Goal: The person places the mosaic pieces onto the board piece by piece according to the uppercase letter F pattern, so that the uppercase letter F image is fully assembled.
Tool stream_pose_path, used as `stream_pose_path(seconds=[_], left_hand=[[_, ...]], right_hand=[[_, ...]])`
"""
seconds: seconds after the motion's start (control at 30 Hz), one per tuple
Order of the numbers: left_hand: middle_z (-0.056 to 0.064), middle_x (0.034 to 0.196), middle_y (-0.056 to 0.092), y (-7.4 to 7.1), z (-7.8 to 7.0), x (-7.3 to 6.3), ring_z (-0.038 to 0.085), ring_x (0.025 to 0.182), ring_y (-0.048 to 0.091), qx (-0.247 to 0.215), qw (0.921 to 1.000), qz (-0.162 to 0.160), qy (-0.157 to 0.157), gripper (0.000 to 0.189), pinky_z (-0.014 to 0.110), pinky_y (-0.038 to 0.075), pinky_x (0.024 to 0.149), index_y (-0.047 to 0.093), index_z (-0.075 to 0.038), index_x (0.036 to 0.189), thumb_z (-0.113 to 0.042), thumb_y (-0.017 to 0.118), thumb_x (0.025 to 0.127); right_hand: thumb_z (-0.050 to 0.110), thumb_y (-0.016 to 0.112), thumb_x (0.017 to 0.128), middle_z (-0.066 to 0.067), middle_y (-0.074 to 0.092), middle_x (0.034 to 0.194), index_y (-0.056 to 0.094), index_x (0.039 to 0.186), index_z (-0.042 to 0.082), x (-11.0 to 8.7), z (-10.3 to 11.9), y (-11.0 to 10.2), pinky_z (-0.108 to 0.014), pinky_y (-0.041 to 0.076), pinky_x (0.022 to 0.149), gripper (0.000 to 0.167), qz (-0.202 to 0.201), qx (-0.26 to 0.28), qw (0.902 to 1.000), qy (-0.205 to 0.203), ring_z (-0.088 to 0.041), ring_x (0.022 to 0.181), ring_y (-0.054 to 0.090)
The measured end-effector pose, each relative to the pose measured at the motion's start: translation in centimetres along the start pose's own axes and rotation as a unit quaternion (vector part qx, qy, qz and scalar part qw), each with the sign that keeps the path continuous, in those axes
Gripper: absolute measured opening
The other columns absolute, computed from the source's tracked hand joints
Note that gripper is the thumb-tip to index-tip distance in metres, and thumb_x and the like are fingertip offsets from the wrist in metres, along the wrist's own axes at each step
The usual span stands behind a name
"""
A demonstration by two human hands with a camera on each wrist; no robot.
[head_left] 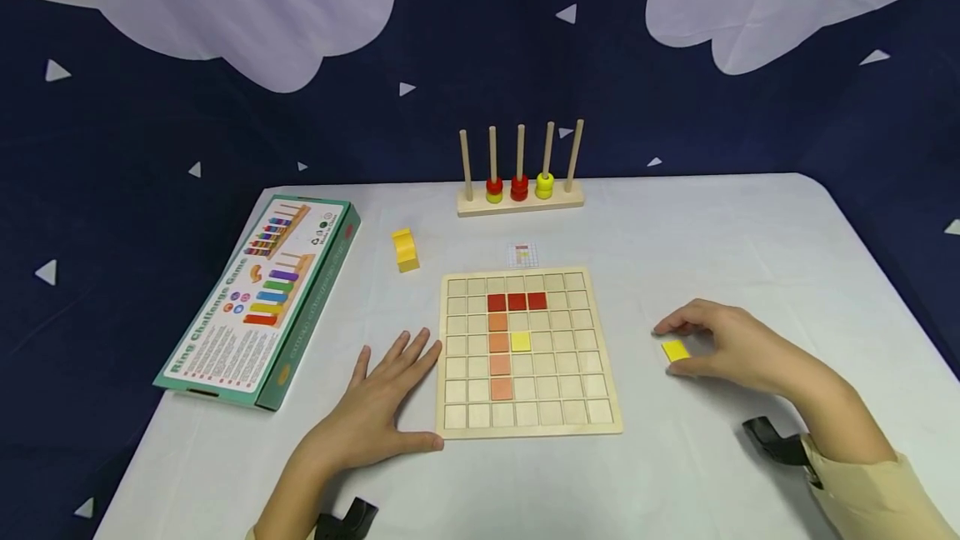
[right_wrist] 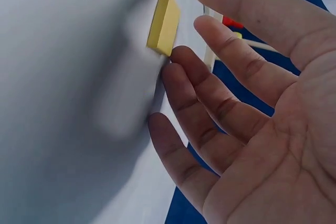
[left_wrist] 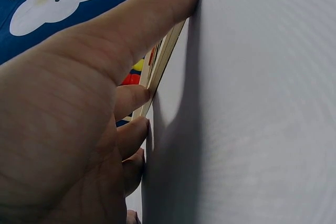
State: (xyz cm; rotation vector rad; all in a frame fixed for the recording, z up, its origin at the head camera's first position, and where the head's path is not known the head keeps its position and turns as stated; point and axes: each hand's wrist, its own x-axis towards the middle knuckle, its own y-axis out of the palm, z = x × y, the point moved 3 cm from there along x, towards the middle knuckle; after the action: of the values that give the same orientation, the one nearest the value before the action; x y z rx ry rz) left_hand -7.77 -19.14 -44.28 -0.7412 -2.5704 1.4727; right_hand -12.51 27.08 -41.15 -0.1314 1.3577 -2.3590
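My left hand (head_left: 382, 411) is spread on the table, with the thumb and index finger touching the left edge of a wooden grid board (head_left: 551, 427). On the board, red squares (head_left: 517, 302) form a short row, orange squares (head_left: 498, 343) run down in a column below, and one yellow square (head_left: 521, 342) sits beside it. My right hand (head_left: 738, 348) hovers around a loose yellow tile (head_left: 676, 351) on the cloth. In the right wrist view the fingers are relaxed and spread near the yellow tile (right_wrist: 164, 24), without gripping it.
A small pattern card (head_left: 522, 255) lies behind the board. Farther back stands a wooden peg rack (head_left: 521, 205) with red and yellow rings. A yellow arched block (head_left: 405, 250) is at the back left, near a green game box (head_left: 258, 298).
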Motion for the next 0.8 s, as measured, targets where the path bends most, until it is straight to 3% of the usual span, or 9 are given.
stream_pose_path(seconds=[0.2,0.5,0.8], left_hand=[[0.002,0.179,0.026,0.0,0.1,0.0,0.040,0.168,0.017,-0.002,1.0000,-0.002,0.003,0.118,0.081,0.000,0.125,0.033,-0.026,0.170,-0.062,0.091,0.074],[0.002,0.179,0.026,0.1,0.1,0.1,0.039,0.168,0.017,0.003,1.0000,-0.002,0.000,0.119,0.082,0.001,0.125,0.034,-0.026,0.170,-0.061,0.092,0.073],[0.001,0.180,0.025,0.0,0.0,0.1,0.038,0.169,0.016,0.002,1.0000,0.000,-0.001,0.119,0.082,0.001,0.125,0.033,-0.027,0.170,-0.062,0.092,0.073]], right_hand=[[0.033,0.097,0.077,0.010,0.073,0.119,0.078,0.120,0.022,-0.7,-0.9,0.2,-0.020,0.052,0.098,0.049,-0.001,-0.003,1.0000,0.005,-0.003,0.109,0.063],[0.026,0.097,0.077,0.006,0.072,0.119,0.077,0.121,0.020,-1.4,-1.7,0.4,-0.006,0.046,0.096,0.048,0.000,0.009,0.9999,0.012,0.001,0.108,0.061],[0.023,0.095,0.082,0.008,0.075,0.117,0.077,0.120,0.018,-1.3,-2.4,0.4,-0.009,0.049,0.092,0.042,-0.014,0.017,0.9997,0.010,0.005,0.102,0.059]])
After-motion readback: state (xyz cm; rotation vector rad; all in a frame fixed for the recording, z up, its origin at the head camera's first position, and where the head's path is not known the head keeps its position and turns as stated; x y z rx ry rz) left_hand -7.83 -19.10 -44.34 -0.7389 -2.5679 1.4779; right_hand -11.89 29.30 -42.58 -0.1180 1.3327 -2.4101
